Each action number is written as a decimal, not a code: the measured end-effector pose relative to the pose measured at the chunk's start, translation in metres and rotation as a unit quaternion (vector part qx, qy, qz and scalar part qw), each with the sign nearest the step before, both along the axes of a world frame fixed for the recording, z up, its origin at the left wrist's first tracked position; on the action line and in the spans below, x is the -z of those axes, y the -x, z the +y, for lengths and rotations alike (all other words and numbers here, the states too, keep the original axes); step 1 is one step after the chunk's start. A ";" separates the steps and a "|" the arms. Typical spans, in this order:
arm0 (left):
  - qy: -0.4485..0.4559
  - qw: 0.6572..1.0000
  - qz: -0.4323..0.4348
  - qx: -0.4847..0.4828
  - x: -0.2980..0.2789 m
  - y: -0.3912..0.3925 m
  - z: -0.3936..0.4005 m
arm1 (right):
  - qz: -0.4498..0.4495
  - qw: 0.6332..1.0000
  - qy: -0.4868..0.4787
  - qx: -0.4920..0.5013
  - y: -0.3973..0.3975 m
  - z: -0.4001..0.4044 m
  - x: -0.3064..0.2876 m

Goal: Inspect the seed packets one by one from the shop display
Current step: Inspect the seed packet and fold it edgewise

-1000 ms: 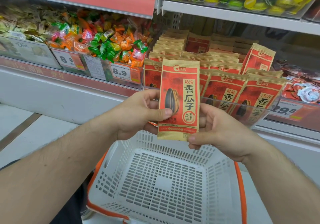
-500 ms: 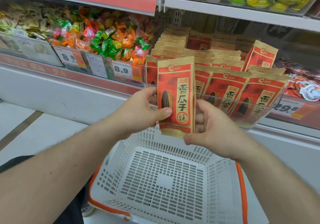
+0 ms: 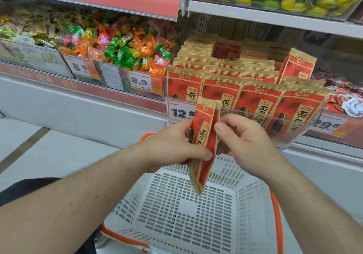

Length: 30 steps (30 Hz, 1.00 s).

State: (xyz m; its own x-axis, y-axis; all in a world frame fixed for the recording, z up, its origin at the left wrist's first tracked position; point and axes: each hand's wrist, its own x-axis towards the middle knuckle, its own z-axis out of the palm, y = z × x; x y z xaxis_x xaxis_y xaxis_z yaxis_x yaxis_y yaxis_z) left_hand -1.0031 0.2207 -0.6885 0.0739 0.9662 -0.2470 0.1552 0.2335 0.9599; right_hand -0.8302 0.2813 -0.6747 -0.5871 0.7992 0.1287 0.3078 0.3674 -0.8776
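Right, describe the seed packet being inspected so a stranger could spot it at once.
Find the clear bin of red seed packets on the lower shelf, right of the mixed sweets. Just in front of it, above the white basket, the left hand and right hand hold one packet. It alone is out of the bin, turned nearly edge-on.

White slotted basket [image 3: 188,214] below — wrapped candies [image 3: 125,47] binned upper left.
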 end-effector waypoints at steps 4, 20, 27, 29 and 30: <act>-0.014 1.000 -0.009 -0.019 0.000 -0.004 0.002 | 0.002 1.000 -0.022 0.016 0.004 -0.001 0.005; 0.014 0.985 -0.152 0.084 -0.004 0.004 0.003 | 0.122 0.976 0.172 -0.046 0.008 -0.005 -0.003; 0.033 0.990 -0.135 0.037 -0.002 0.006 0.004 | 0.074 0.988 0.129 -0.038 0.006 -0.006 -0.006; 0.040 0.989 -0.145 -0.002 -0.004 0.009 0.005 | 0.017 0.993 0.105 -0.050 0.003 -0.004 -0.010; 0.040 0.987 -0.156 -0.022 -0.005 0.011 0.005 | -0.017 0.993 0.102 -0.062 0.001 -0.003 -0.012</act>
State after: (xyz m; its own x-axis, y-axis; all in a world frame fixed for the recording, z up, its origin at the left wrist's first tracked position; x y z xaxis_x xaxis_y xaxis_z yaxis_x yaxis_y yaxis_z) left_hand -1.0142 0.2260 -0.6831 0.1166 0.9484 -0.2949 -0.1570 0.3108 0.9374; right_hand -0.8308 0.2779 -0.6629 -0.6838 0.7280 -0.0492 0.3019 0.2209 -0.9274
